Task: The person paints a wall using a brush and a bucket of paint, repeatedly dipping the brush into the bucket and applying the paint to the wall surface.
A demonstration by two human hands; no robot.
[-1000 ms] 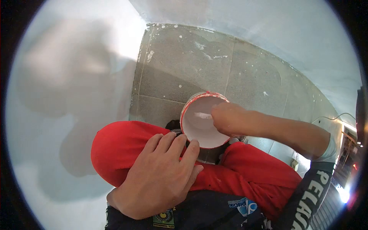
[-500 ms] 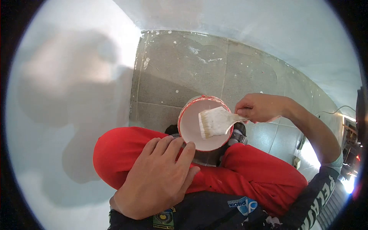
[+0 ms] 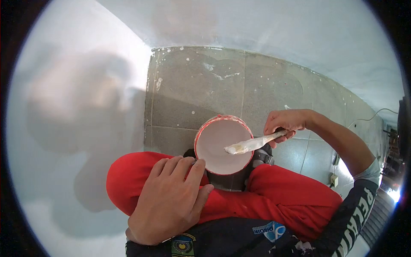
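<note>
The right hand (image 3: 284, 124) grasps a white-coated flat paintbrush (image 3: 250, 144), bristles edge-on over the red-rimmed round paint bucket (image 3: 222, 145); the left hand (image 3: 169, 201), released, lies flat on the red-trousered knee (image 3: 128, 180) at 7 o'clock, hiding it partly.

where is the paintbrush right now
Head view, right of centre: the paintbrush is in the right hand, its bristles over the red-rimmed paint bucket beside the left hand.
</note>
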